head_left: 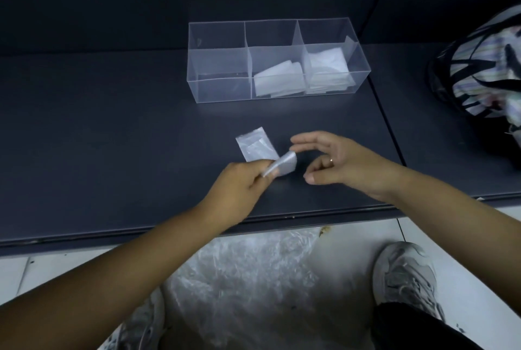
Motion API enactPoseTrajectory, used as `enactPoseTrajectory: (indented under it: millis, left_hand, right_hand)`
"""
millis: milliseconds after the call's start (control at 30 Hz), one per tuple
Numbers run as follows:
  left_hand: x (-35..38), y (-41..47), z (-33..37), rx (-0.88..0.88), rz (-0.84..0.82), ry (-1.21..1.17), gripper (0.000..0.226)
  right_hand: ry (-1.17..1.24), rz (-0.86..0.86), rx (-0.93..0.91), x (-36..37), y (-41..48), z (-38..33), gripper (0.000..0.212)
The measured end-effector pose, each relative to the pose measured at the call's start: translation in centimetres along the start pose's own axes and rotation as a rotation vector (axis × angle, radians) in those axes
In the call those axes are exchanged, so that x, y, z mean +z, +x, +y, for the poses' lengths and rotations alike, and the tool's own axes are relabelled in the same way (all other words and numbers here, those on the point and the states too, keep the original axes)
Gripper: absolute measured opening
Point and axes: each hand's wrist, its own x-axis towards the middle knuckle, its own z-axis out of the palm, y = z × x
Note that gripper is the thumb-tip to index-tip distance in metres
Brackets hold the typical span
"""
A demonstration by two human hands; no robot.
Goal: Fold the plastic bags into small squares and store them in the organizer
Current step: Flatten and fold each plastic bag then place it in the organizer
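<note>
A partly folded clear plastic bag (255, 148) lies as a narrow strip on the dark table (112, 130). My left hand (239, 183) pinches its near end and lifts that end up and over. My right hand (332, 161) hovers just right of the bag with relaxed fingers, holding nothing. Behind them stands the clear organizer (220, 87) with three compartments. Folded bags (277, 79) lie in the middle compartment and more folded bags (327, 68) fill the right one. The left compartment holds nothing that I can see.
A black-strapped striped bag (485, 68) sits at the table's right side. Crumpled clear plastic (253, 279) lies on the floor between my shoes (406, 273), below the table's front edge.
</note>
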Motion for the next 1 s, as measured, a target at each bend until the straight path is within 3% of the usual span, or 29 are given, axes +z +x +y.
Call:
enactPoseTrajectory:
  millis: [100,233,333,433,500,567,633,667,800,900,1000]
  left_hand:
    - [-0.7,1.4,-0.1,-0.17,-0.01,-0.195,0.031]
    - [-1.1,2.4,-0.7,-0.4,-0.007,-0.579,0.028]
    - [-1.2,3.2,-0.8,-0.504,0.009,-0.672,0.03]
    - [-1.7,3.9,-0.6,-0.601,0.175,-0.716,0.028]
    - [-2.0,3.7,-0.9,-0.471,0.373,-0.522,0.023]
    - [-2.4,3.1,-1.3,-0.159,0.52,-0.088,0.019]
    - [-2.1,2.5,-1.5,0.131,0.458,0.286,0.021]
    - [-1.7,2.5,-1.8,0.184,0.359,0.397,0.025]
    - [-0.3,2.4,-3.3,0.032,0.018,0.674,0.053]
    - [0.2,1.9,-4.4,-0.025,-0.023,0.706,0.068]
    - [0.6,1.9,-4.5,-0.045,-0.036,0.731,0.081]
  right_hand:
    - [-0.04,-0.027,-0.006,1.0,1.8,0.7,0.04]
    - [-0.122,0.135,0.045,2.0,4.1,0.7,0.01]
    - [-0.154,0.228,0.097,2.5,5.2,0.3,0.008]
    - [-0.195,0.271,0.168,2.7,6.1,-0.4,0.012]
    - [-0.206,0.278,0.23,2.6,6.6,-0.8,0.01]
    - [-0.22,0.269,0.275,2.6,6.9,-1.1,0.007]
    - [-0.228,0.272,0.299,2.7,7.1,-1.2,0.006]
    - [-0.238,0.28,0.308,2.8,7.2,-1.3,0.005]
    - [-0.308,0.311,0.282,3.0,7.2,-1.2,0.003]
    - [-0.478,0.381,0.121,3.9,6.5,-0.2,0.005]
    - [-0.755,0.537,0.02,5.5,5.2,1.6,0.026]
